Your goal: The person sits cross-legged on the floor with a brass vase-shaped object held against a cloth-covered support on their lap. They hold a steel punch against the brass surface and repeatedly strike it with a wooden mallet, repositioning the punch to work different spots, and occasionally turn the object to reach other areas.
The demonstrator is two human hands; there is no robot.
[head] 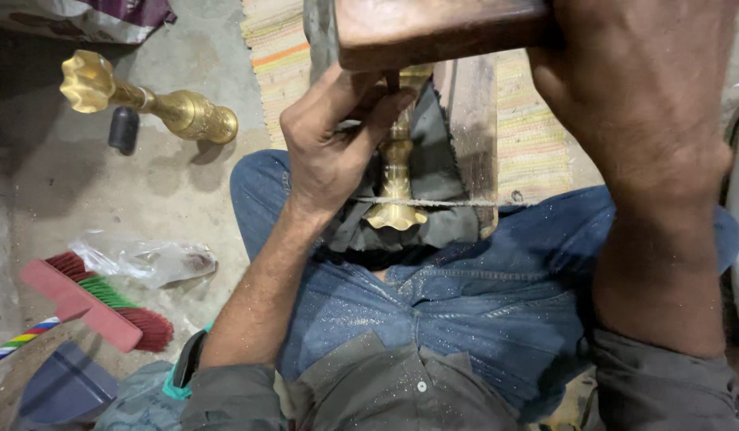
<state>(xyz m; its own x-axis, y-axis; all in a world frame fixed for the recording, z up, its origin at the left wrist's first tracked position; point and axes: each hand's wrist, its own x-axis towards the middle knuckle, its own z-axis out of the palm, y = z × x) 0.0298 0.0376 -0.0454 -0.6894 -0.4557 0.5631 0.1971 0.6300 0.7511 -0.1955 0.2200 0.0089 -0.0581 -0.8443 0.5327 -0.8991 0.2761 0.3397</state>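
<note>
— What lies at the far left?

— Item one: a brush (106, 307) on the floor, pink block, red and green bristles, striped handle. Beside it, a crumpled clear bag (150, 259). Below both, a dark dustpan (62, 391).

— Above those?

— Item two: a brass stand (146, 102) lying on its side on the concrete, fluted end toward the left. A small black knob (124, 128) sits just under its stem, touching or nearly so; I cannot tell which.

— And your hands?

— Item three: my left hand (333, 144), fingers pinched tight around a thin chisel (392, 80) whose lower end is hidden behind them. The chisel stands upright over item four, a second brass piece (396, 172), held between my knees on dark cloth (441, 215), flared end toward me. A cord (457, 203) runs across it, pulled level.

— What is above the chisel?

— Item five: a wooden mallet (433, 28), its block just above the chisel's top; whether they touch I cannot tell. My right hand (640, 88) is clenched around it at the right.

— Anything further?

— Item six: a wooden plank (473, 120) behind the brass piece, on a striped mat (537, 128). My jeans (465, 303) are flecked with fine filings.
</note>
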